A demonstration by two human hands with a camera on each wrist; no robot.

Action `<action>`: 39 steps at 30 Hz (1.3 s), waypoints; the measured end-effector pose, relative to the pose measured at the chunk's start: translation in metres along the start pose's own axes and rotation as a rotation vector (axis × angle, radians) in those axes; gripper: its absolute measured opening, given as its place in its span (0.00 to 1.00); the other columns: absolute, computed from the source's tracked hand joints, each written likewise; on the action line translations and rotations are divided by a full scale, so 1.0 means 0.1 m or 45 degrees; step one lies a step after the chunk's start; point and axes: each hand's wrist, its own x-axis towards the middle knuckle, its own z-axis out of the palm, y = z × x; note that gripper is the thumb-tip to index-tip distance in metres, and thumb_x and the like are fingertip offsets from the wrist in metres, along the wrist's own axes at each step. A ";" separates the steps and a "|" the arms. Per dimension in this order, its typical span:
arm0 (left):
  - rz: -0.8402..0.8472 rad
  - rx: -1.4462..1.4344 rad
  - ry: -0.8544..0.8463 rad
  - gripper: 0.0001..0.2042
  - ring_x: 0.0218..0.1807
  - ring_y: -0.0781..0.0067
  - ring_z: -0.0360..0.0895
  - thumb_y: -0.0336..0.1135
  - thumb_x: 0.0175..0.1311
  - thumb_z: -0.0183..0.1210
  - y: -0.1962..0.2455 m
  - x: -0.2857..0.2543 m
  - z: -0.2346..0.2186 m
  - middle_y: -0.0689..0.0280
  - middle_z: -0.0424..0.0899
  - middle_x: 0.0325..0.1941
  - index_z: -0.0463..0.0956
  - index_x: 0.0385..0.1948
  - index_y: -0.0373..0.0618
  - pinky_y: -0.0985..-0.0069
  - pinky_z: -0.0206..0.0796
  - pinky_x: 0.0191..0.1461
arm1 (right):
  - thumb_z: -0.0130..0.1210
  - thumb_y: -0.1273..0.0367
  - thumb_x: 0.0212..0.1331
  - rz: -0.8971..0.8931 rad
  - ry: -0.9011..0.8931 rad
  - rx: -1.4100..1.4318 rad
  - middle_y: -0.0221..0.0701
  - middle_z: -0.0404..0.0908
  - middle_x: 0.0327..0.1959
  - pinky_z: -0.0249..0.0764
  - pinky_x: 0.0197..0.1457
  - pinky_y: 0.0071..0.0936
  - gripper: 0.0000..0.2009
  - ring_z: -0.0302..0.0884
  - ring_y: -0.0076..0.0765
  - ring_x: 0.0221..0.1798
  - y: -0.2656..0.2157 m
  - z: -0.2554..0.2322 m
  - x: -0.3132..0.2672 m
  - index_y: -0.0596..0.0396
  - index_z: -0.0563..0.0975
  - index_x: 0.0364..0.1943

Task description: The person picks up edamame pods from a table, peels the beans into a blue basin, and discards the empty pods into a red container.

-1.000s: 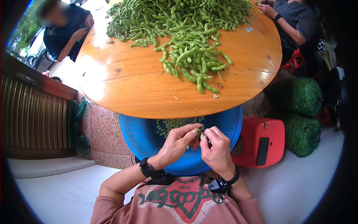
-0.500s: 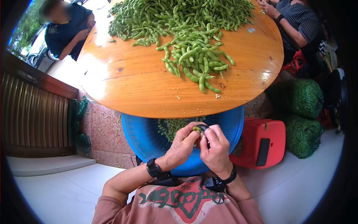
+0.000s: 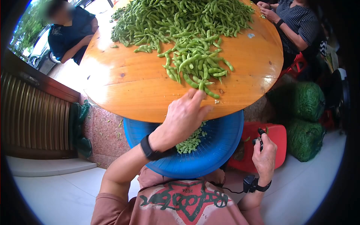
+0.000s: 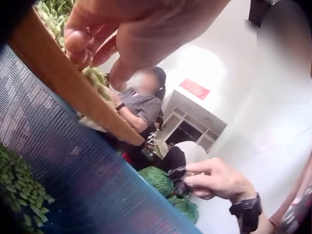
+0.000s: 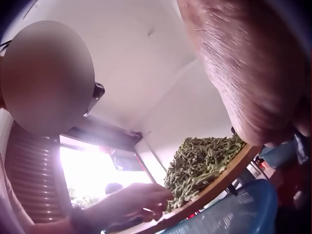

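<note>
My left hand (image 3: 183, 116) reaches over the table's near edge, its fingertips at the end of a green soybean pod (image 3: 201, 85) and its thumb spread apart from them. Loose pods (image 4: 97, 80) also show beside the fingers in the left wrist view. Off to the right, over a red plastic stool, my right hand (image 3: 264, 155) has its thumb and forefinger apart, with small black pieces (image 3: 261, 131) at their tips that look like finger covers. A pale green shell (image 3: 246, 139) appears beside it. Below, shelled green beans (image 3: 190, 144) lie in a blue basket (image 3: 217, 155).
A big heap of pods (image 3: 180, 18) covers the far side of the round wooden table (image 3: 123, 90). The red stool (image 3: 279, 150) and green net sacks (image 3: 305, 138) stand right. One person (image 3: 71, 35) is at the far left, another (image 3: 296, 22) at the right.
Both hands were together over the basket, working on a pod. They have separated: the left went forward to the pods on the table, the right moved out right over the stool.
</note>
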 end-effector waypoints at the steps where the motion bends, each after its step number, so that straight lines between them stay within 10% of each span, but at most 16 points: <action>1: 0.000 0.004 0.006 0.13 0.36 0.46 0.81 0.36 0.63 0.63 -0.01 0.07 0.06 0.52 0.80 0.33 0.75 0.44 0.39 0.54 0.74 0.39 | 0.53 0.80 0.58 0.045 -0.030 0.064 0.51 0.80 0.32 0.72 0.37 0.47 0.14 0.79 0.60 0.35 -0.02 -0.01 0.00 0.67 0.77 0.49; 10: 0.061 0.154 0.258 0.07 0.32 0.51 0.80 0.29 0.64 0.58 -0.38 0.15 0.12 0.55 0.78 0.32 0.73 0.41 0.40 0.62 0.73 0.36 | 0.53 0.79 0.60 -0.143 -0.034 0.409 0.47 0.78 0.29 0.73 0.33 0.43 0.01 0.79 0.57 0.31 -0.45 0.20 0.10 0.63 0.73 0.33; 15: -0.216 -0.733 -0.278 0.03 0.29 0.75 0.75 0.27 0.72 0.53 -0.09 -0.35 -0.11 0.65 0.76 0.29 0.72 0.42 0.40 0.77 0.67 0.33 | 0.53 0.73 0.67 0.078 -0.333 1.180 0.21 0.70 0.18 0.62 0.21 0.18 0.05 0.67 0.12 0.20 -0.76 0.38 0.12 0.59 0.76 0.33; 19: -0.535 -1.345 -0.575 0.03 0.29 0.86 0.68 0.26 0.76 0.51 -0.02 -0.64 -0.11 0.73 0.73 0.28 0.73 0.45 0.39 0.85 0.60 0.30 | 0.54 0.74 0.68 0.152 -0.592 1.455 0.20 0.69 0.25 0.63 0.23 0.15 0.04 0.68 0.12 0.23 -0.89 0.42 0.13 0.62 0.77 0.37; 26: -0.419 -1.198 -0.418 0.04 0.28 0.87 0.67 0.27 0.76 0.52 -0.10 -0.88 0.07 0.73 0.74 0.29 0.74 0.45 0.39 0.85 0.57 0.29 | 0.54 0.75 0.68 0.105 -0.736 1.432 0.23 0.69 0.32 0.64 0.24 0.15 0.05 0.69 0.12 0.24 -0.87 0.48 0.15 0.65 0.76 0.37; 34: -0.692 -2.345 -0.775 0.03 0.28 0.78 0.72 0.31 0.72 0.58 -0.20 -0.97 0.15 0.66 0.78 0.30 0.75 0.41 0.44 0.81 0.59 0.27 | 0.52 0.77 0.68 0.402 -1.022 1.984 0.21 0.68 0.27 0.53 0.22 0.16 0.04 0.59 0.12 0.21 -0.76 0.47 0.12 0.64 0.78 0.40; 39: -0.650 -2.196 -0.821 0.05 0.29 0.82 0.73 0.33 0.73 0.59 -0.16 -0.90 0.13 0.70 0.78 0.32 0.74 0.41 0.43 0.83 0.59 0.28 | 0.53 0.76 0.67 0.289 -0.932 1.771 0.24 0.71 0.29 0.58 0.23 0.18 0.04 0.62 0.15 0.23 -0.76 0.46 0.10 0.63 0.78 0.38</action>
